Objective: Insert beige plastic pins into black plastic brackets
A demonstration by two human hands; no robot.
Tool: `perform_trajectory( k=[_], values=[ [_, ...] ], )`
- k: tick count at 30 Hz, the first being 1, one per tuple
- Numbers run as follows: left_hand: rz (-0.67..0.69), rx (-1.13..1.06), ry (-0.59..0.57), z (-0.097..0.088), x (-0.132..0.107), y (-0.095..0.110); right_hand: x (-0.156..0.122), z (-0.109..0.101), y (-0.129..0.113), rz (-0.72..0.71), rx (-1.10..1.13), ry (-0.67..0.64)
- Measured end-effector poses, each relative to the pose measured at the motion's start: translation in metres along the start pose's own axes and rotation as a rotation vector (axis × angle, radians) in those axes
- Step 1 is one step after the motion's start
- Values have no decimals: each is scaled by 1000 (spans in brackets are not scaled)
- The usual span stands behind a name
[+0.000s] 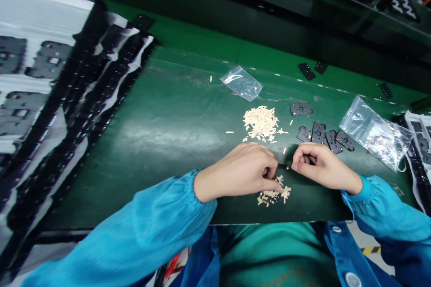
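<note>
Left hand: curled, fingertips at beige strips, grip unclear. Right hand: fingertips pinching small dark piece closely. Strip pile, twelve o'clock; black frames, two o'clock.

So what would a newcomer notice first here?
The heap of small beige strips sits mid-way on the green mat, just beyond the hands. The left hand and right hand meet near the mat's front edge, and black frames lie to the right beside a clear plastic bag.
</note>
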State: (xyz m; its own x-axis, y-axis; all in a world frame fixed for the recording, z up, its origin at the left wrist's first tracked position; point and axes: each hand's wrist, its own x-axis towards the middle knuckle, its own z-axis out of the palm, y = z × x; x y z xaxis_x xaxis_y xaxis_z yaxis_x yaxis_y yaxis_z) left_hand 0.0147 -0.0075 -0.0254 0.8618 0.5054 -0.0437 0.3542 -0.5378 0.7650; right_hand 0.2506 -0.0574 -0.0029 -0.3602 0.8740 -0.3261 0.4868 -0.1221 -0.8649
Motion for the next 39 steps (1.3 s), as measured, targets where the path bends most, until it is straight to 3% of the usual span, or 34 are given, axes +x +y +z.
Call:
perform_trajectory(
  k=[3, 6, 12, 15, 19, 23, 27, 31, 34, 39],
  values=[
    [-3, 32, 114, 2, -1, -1, 5, -3, -1, 104, 194, -83],
    [83, 24, 266, 1, -1, -2, 13, -5, -5, 156, 340, -150],
    [184, -68, 450, -6, -3, 1, 28, -13, -17, 216, 384, -204],
    [135, -230, 545, -8, -3, 4, 32, -14, -24, 169, 343, -126],
    [-67, -344, 584, -11, 0, 3, 35, -11, -26, 103, 202, -28],
    [-198, -346, 660, -14, 2, -2, 34, -10, -15, -89, -185, 107],
    [-254, -335, 664, -14, 2, -5, 32, -3, -2, -345, -641, 83],
    [-240, -323, 632, -13, 3, -6, 36, 4, 1, -398, -789, 22],
    [-234, -319, 612, -13, 4, -7, 41, 3, -4, -393, -675, 17],
    [-209, -421, 471, -13, 3, -5, 47, -1, -17, -236, -145, 219]
  ],
)
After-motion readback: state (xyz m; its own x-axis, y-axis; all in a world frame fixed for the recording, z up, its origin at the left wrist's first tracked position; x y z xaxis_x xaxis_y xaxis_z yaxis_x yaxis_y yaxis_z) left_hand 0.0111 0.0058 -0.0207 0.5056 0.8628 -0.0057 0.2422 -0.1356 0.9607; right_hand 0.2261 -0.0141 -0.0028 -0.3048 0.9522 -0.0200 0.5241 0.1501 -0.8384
